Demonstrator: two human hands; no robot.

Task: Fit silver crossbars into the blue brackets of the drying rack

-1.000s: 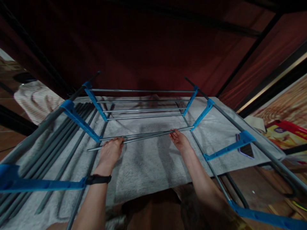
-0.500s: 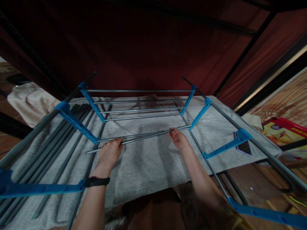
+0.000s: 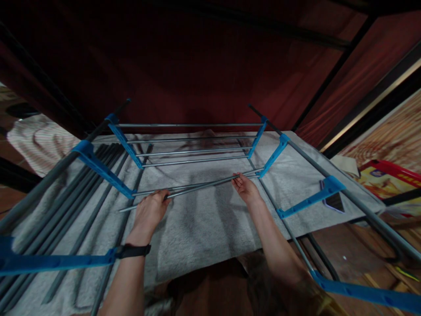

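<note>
A thin grey metal rod (image 3: pixel 200 188) runs slantwise across a rack frame of grey poles and blue plastic connectors (image 3: pixel 101 166). My left hand (image 3: pixel 149 213) is closed on the rod near its left end. My right hand (image 3: pixel 245 189) pinches it near the right end, beside a blue connector (image 3: pixel 274 154). A second rod (image 3: pixel 184 186) lies just behind it between two blue connectors. Three more rods (image 3: pixel 194 151) sit fitted further back. A black band is on my left wrist.
A grey towel (image 3: pixel 204 224) lies under the frame. Several loose grey poles (image 3: pixel 75 202) lie on it at left. A phone (image 3: pixel 333 201) rests at the towel's right edge. A red and yellow box (image 3: pixel 388 180) and a striped cloth (image 3: pixel 39 140) lie beyond.
The view has shifted slightly. My right hand has lifted the rod's right end a little toward the blue connector; my left hand has stayed in place.
</note>
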